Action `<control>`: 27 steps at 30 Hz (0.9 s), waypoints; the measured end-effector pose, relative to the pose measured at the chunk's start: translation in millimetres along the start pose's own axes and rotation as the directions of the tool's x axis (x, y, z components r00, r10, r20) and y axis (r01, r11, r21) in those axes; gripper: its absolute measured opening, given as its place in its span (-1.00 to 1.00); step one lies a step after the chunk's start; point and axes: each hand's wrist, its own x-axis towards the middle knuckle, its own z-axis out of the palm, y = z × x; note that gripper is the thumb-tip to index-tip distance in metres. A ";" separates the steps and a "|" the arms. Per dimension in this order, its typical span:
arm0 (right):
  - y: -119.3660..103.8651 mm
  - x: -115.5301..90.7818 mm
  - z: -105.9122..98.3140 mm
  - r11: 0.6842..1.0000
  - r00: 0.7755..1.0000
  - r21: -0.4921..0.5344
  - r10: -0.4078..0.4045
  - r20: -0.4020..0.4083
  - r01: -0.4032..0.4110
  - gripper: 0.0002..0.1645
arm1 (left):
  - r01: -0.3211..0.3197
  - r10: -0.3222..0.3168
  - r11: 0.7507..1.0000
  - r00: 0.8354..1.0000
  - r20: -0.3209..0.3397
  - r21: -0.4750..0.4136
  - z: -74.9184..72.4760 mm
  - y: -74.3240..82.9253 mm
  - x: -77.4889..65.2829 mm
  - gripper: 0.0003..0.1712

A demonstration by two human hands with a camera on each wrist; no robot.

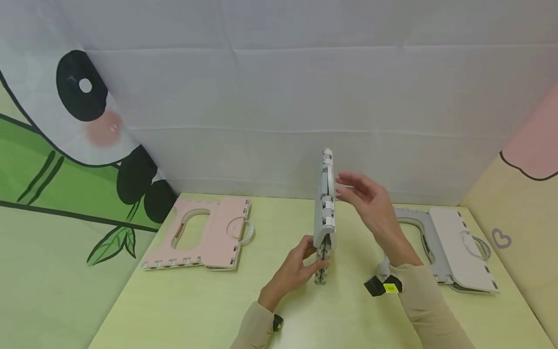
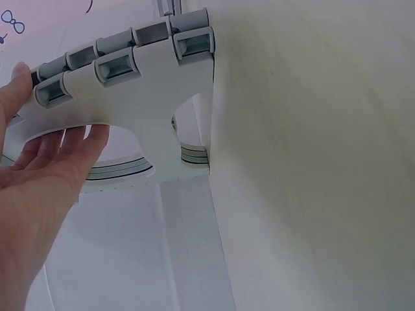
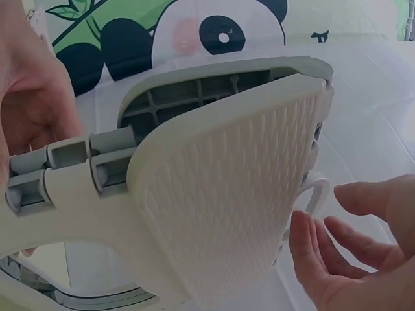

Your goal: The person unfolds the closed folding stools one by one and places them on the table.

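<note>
A white and grey folding stool point(image 1: 323, 208), folded nearly flat, stands on edge in the middle of the table in the head view. My left hand point(image 1: 294, 271) grips its leg panel from the near side. In the left wrist view those fingers point(image 2: 91, 152) pass into the panel's cut-out opening. My right hand point(image 1: 370, 208) is raised on the stool's right, fingers apart and bent slightly. From the right wrist, its fingertips are close beside the white loop handle point(image 3: 318, 196); whether they touch is unclear. The stool's textured top point(image 3: 227, 188) faces that camera.
A pink folded stool point(image 1: 224, 218) lies flat on the left of the yellow-green table point(image 1: 183, 300). Another grey and white folded stool point(image 1: 462, 242) lies on the right, partly behind my right forearm. A pale cloth backdrop point(image 1: 279, 97) rises behind the table.
</note>
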 end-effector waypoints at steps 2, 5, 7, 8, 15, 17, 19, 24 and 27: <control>3.3 -2.5 -1.9 1.000 1.000 -0.009 -0.021 0.001 0.021 -0.48 | 0.007 -0.006 1.000 1.000 -0.003 0.002 -0.2 1.1 -0.5 -0.47; 8.3 -6.3 -4.6 0.999 0.999 -0.030 -0.039 0.004 0.039 -0.49 | 0.007 -0.007 1.000 1.000 -0.002 0.005 -0.1 1.4 -0.7 -0.47; 11.5 -8.9 -6.0 0.999 0.999 -0.038 -0.037 0.008 0.037 -0.48 | 0.009 -0.009 1.000 1.000 -0.002 0.008 0.0 0.7 -0.8 -0.47; 13.1 -10.4 -6.6 0.999 1.000 -0.039 -0.030 0.007 0.030 -0.49 | 0.009 -0.009 1.000 1.000 -0.001 0.008 0.1 0.2 -0.7 -0.47; 23.2 -19.6 -9.6 0.998 1.000 -0.060 -0.006 0.009 0.007 -0.46 | 0.006 -0.006 1.000 1.000 0.002 -0.001 0.9 -3.4 -1.0 -0.47; 26.4 -21.2 -9.8 0.998 1.000 -0.058 -0.014 0.013 0.014 -0.47 | 0.002 -0.002 1.000 1.000 0.000 -0.004 1.0 -3.7 -1.5 -0.47; 29.8 -22.8 -10.2 0.998 1.000 -0.054 -0.026 0.014 0.027 -0.49 | 0.002 -0.002 1.000 1.000 -0.001 -0.007 0.9 -3.4 -2.0 -0.47; 36.6 -26.9 -12.2 0.998 0.999 -0.046 -0.030 0.015 0.031 -0.51 | 0.006 -0.006 1.000 1.000 0.000 -0.006 0.7 -3.3 -2.2 -0.45; 40.1 -29.5 -13.1 0.999 1.000 -0.047 -0.023 0.017 0.024 -0.49 | -0.001 0.001 1.000 1.000 -0.002 -0.004 0.6 -3.7 -1.9 -0.45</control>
